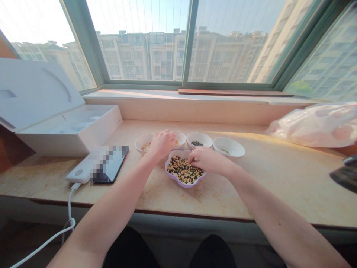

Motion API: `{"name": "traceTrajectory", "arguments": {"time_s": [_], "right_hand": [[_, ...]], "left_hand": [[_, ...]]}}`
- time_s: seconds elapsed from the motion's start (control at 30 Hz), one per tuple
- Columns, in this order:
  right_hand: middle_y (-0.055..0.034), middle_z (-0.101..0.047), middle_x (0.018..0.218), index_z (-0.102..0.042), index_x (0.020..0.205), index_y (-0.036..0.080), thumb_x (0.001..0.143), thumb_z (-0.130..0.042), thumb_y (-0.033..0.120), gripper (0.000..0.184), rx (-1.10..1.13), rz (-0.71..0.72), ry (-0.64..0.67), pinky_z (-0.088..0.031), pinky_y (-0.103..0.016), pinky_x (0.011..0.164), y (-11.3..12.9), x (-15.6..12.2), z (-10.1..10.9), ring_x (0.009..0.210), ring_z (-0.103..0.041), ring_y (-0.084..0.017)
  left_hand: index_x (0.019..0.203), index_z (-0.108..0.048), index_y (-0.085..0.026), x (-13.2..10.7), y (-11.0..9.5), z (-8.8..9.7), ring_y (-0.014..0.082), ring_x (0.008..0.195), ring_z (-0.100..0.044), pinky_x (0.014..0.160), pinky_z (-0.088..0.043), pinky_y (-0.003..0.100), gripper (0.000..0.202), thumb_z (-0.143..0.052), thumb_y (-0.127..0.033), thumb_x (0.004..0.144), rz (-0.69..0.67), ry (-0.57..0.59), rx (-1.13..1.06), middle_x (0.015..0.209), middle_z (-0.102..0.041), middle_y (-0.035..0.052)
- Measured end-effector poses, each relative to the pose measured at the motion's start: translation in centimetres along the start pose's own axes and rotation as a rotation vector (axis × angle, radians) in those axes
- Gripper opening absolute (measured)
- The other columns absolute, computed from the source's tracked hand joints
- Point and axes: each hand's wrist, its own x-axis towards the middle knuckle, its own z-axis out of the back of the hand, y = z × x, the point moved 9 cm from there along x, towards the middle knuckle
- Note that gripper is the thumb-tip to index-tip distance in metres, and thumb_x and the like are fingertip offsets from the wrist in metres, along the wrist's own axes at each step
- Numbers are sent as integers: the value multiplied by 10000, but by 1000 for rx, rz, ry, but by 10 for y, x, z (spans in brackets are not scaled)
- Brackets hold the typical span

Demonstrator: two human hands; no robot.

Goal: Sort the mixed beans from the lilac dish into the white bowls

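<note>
A purple scalloped bowl (183, 184) holds a mix of black, tan and green beans (184, 170). My right hand (206, 158) reaches into its right side, fingertips pinched together at the beans; whatever they grip is too small to make out. Over the second white bowl (183, 139), which has yellow-orange grains (176, 143), my left hand (164, 140) is bent with curled fingers, their tips partly hidden. To its left stands a white bowl (138, 148) of pale and reddish pieces. Black beans (196, 143) lie in the third white bowl (208, 140). A fourth white bowl (237, 148) contains a few small greenish bits.
At the left are an open white box (97, 136), a white power bank (79, 171) with a cable (69, 208), and a phone (114, 167). A plastic bag (315, 126) and a dark object (346, 175) lie at the right. Windows rise behind the stone counter (279, 178).
</note>
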Motion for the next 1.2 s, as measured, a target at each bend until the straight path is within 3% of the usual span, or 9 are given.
{"name": "traceTrajectory", "arguments": {"time_s": [0.3,0.53,0.7,0.8,0.9,0.97,1.2], "right_hand": [[-59,-807,1016,-810,885,227,863,-657,139,178,75,-24,-44,-502,-342,878,4,-2,9,995,-715,-247],[-24,-811,1109,-798,1117,259,870,-592,69,373,176,-18,-92,-530,-341,944,-5,-3,6,1047,-736,-223],[-44,-811,1101,-787,1128,228,907,-581,115,322,426,-51,-208,-536,-357,944,-13,-4,14,1009,-743,-213],[-67,-806,1031,-746,1194,196,926,-635,255,296,722,-100,-312,-539,-322,761,-24,-4,18,850,-721,-194],[-55,-783,889,-678,1283,180,875,-729,439,486,1055,-164,-359,-424,-262,550,-36,-3,14,609,-579,-129],[-37,-757,842,-657,1287,177,820,-783,501,582,1217,-184,-380,-367,-244,515,-41,-2,12,553,-481,-95],[-42,-736,908,-700,1234,200,765,-848,490,570,1396,-217,-375,-368,-242,520,-46,-1,5,581,-449,-90]], "left_hand": [[1146,-752,-197,0,2,0,269,1071,-673,949,-456,396,294,-499,-262,1011,-8,-12,-29,1153,-727,107],[1189,-733,-191,0,4,-3,268,1103,-673,986,-458,405,303,-502,-272,1009,-19,-33,-50,1200,-722,110],[1167,-746,-190,-1,2,0,257,1085,-683,985,-480,394,289,-516,-266,1010,-36,-38,-116,1196,-727,105],[1166,-755,-205,-3,-10,5,215,1031,-700,957,-509,345,288,-515,-231,1009,-105,-43,-263,1182,-739,79],[1095,-776,-224,-9,-28,10,181,975,-710,933,-529,311,239,-557,-240,1002,-200,-41,-421,1126,-758,50],[1037,-784,-229,-13,-38,13,169,917,-705,906,-539,305,191,-602,-261,989,-256,-38,-486,1045,-764,39],[1004,-764,-213,-20,-49,15,142,820,-663,841,-538,296,96,-696,-235,939,-307,-94,-572,932,-721,21]]}}
